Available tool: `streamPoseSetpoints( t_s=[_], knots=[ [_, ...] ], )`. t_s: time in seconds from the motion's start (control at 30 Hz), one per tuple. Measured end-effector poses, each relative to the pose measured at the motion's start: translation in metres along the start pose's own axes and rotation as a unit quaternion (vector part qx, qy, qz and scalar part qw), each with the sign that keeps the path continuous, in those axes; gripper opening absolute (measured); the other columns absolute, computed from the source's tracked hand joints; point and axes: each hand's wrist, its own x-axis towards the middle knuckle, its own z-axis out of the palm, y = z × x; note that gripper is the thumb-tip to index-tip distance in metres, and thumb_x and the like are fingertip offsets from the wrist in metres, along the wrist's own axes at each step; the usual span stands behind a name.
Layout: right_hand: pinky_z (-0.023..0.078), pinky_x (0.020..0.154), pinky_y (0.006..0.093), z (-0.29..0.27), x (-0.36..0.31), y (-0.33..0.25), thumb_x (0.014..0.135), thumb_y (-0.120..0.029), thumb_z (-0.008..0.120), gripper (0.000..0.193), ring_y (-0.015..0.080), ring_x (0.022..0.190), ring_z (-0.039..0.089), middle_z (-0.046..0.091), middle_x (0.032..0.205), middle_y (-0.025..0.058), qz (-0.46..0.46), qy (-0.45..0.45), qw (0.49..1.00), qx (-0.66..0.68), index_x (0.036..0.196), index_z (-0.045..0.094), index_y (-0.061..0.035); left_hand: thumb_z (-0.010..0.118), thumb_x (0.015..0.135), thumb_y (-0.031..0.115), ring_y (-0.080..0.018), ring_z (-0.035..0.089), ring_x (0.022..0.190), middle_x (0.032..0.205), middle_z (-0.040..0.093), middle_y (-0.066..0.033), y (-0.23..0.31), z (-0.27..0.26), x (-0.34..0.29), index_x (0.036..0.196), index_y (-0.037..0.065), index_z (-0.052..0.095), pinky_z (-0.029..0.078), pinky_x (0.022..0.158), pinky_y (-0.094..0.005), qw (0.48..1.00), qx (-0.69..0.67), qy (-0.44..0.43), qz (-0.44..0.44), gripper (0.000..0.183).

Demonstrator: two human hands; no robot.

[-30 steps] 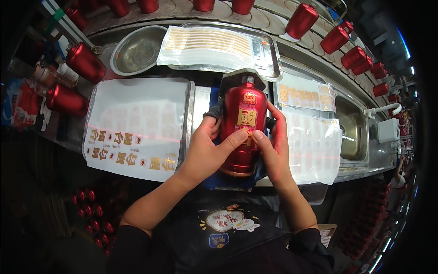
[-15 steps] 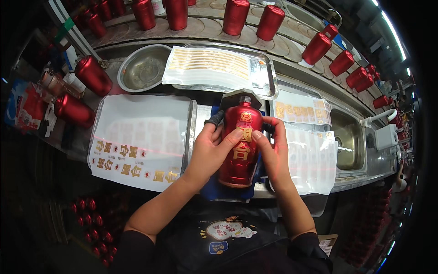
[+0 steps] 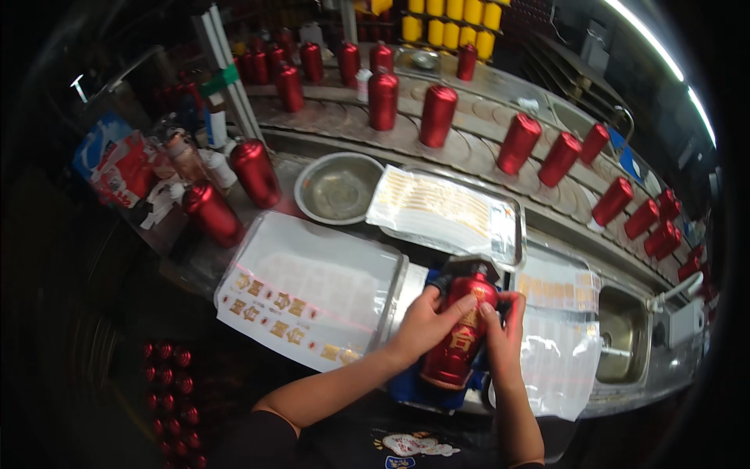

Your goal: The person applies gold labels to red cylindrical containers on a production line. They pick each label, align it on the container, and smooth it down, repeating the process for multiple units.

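- The red bottle (image 3: 447, 366) is right in front of me, near side of the bench (image 3: 662, 374), base toward me and neck pointing far; it looks tilted back.
- My left hand (image 3: 426, 332) is partly closed round its left side, thumb on the upper front; I take that to be for pressing as much as holding.
- My right hand (image 3: 505, 338) curls in from the right in the same way, its thumb just beside the other; gripping from both sides probably stops the bottle rolling.
- The gold lettering (image 3: 462, 338) faces up between my wrists, so I can see it squarely; my thumbs cover some of its far part.
- Beneath lies a blue cloth (image 3: 410, 391), likely there to spare the finish, and a dark block (image 3: 488, 268) sits behind the neck, perhaps as a stop.
- To the left, the left sheet (image 3: 312, 246) carries gold decals along its near edge, within easy reach, I judge; a narrow steel strip separates it from the cloth.
- To the right, the right sheet (image 3: 551, 367) comes close to my wrist, leaving little sideways room there; the sink (image 3: 621, 332) is beyond it.
- Farther off, a tray (image 3: 512, 252) with gold strips and a bowl (image 3: 332, 187) hem in the far side, so lifting upward seems the freest way.
- Farthest, more bottles (image 3: 439, 117) line the conveyor.
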Motion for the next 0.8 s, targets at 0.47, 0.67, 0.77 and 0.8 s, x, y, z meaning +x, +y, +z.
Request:
streamPoseSetpoints(
  t_s=[0.47,0.67,0.77,0.8],
  knots=[
    [0.045,0.085,0.0305,-0.008,0.01,0.023,0.091,-0.023,0.068,0.036,0.0155,0.093,0.052,0.053,0.1,0.0088,-0.02,-0.019,0.997,0.067,0.112,0.046,-0.0036,0.073,0.093,0.024,-0.0169,0.064,0.107,0.12,0.065,-0.0149,-0.009,0.003,0.006,0.128,-0.004,0.049,0.053,0.09,-0.0293,0.998,-0.029,-0.016,0.047,0.051],
    [0.045,0.088,0.0284,-0.006,0.013,0.024,0.093,-0.023,0.067,0.036,0.0159,0.1,0.055,0.058,0.107,0.0093,-0.024,-0.035,0.996,0.076,0.118,0.05,-0.0038,0.07,0.095,0.024,-0.0166,0.065,0.104,0.113,0.067,-0.0138,0.002,0.003,-0.006,0.112,0.0,0.055,0.054,0.087,-0.03,0.996,-0.073,0.003,0.044,0.034],
    [0.039,0.067,0.0203,-0.015,-0.008,0.012,0.097,-0.025,0.06,0.033,0.0041,0.082,0.049,0.056,0.099,0.0008,0.019,-0.042,0.991,0.128,0.125,0.051,-0.0084,0.067,0.096,0.022,-0.017,0.063,0.108,0.119,0.064,-0.0146,0.003,-0.001,-0.026,0.116,-0.001,0.053,0.052,0.092,-0.0308,0.998,-0.041,0.007,0.049,0.034],
    [0.039,0.067,0.0202,-0.02,-0.018,0.005,0.096,-0.026,0.062,0.041,0.004,0.082,0.049,0.057,0.103,0.0018,0.051,-0.056,0.994,0.078,0.13,0.049,-0.0073,0.066,0.097,0.021,-0.017,0.063,0.11,0.121,0.063,-0.0148,-0.001,-0.004,-0.033,0.121,-0.002,0.052,0.051,0.095,-0.0308,0.997,-0.051,0.005,0.06,0.036]
  ],
)
